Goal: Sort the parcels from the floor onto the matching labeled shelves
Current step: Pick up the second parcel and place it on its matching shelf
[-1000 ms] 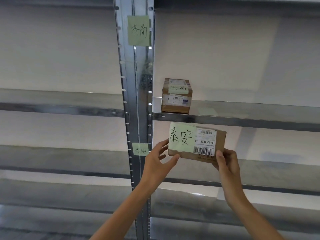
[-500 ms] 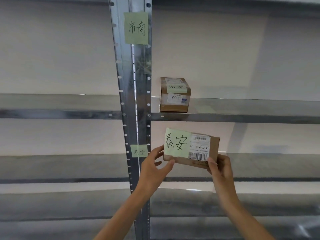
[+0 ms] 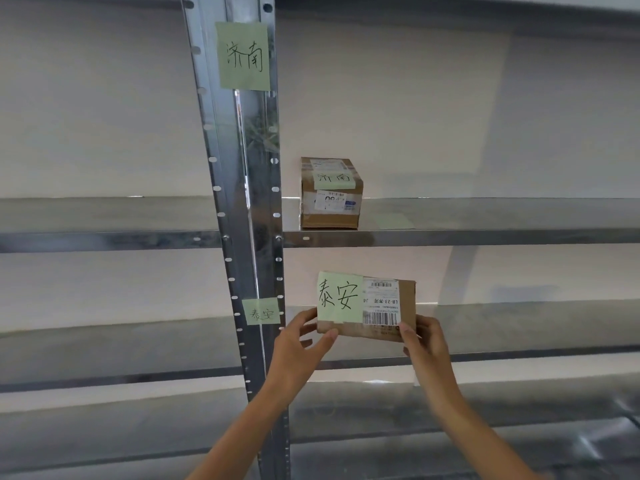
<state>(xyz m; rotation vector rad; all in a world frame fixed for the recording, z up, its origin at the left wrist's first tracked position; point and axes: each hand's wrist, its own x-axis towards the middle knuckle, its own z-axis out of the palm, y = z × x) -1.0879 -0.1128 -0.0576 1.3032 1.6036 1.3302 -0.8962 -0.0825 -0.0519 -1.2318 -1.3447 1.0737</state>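
Held parcel: flat cardboard parcel [image 3: 381,308], stood on its long edge with its front facing the camera, in the bay right of the post, below the upper shelf [image 3: 485,235] and over the lower shelf [image 3: 519,327]. Contact between its bottom edge and that shelf cannot be told.
Parcel markings: green note [image 3: 339,297] handwritten 泰安 on the left half; white barcode label [image 3: 381,303] on the right half.
Left hand: left hand [image 3: 298,344] pinches the lower left corner, thumb on the front, fingers behind.
Right hand: right hand [image 3: 426,341] grips the lower right corner, thumb on the front, fingers curled behind the edge.
Post: upright perforated metal post [image 3: 242,168] between two shelf bays.
Upper post label: green label [image 3: 244,55] reading 济南, stuck high on the post.
Lower post label: small green label [image 3: 265,311] reading 泰安, level with the held parcel, just left of the left hand's fingers.
Second parcel: small cardboard box [image 3: 330,194] on the upper shelf, near the post, with a green note reading 济南.
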